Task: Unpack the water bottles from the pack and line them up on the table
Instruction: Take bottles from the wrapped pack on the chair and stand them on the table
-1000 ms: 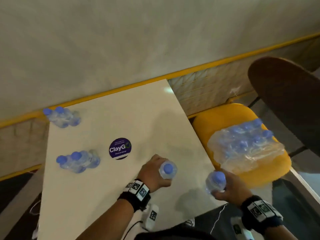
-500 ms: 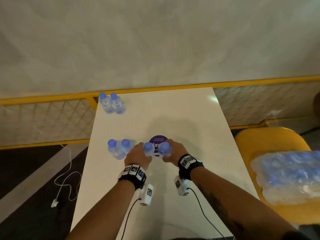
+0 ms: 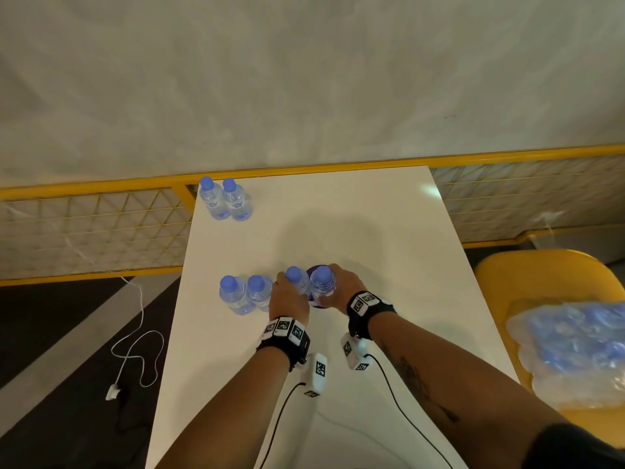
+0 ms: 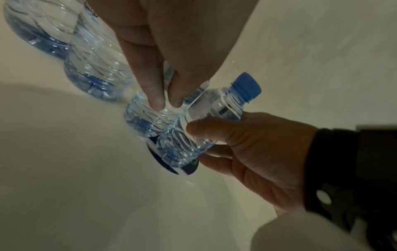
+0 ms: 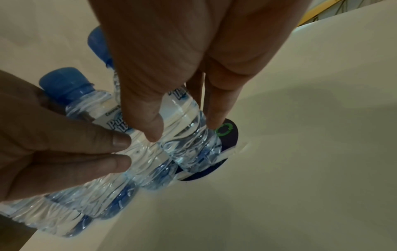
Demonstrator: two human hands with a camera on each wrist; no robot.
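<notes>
The right hand [image 5: 193, 56] reached down from the top, its fingers [image 5: 148, 118] curled round an upright bottle [image 5: 189, 134] that stood on a dark round sticker [image 5: 227, 134] on the tabletop [image 5: 300, 169]. Touching it on the left stood a second bottle [image 5: 137, 152], blue-capped, gripped from the left by the left hand [image 5: 43, 144], thumb and a finger pressed on its label. Two more bottles [image 5: 71, 208] stood in line beyond, toward the lower left, apparently touching one another. A yellow rail [image 5: 318, 17] crossed the top right corner.
</notes>
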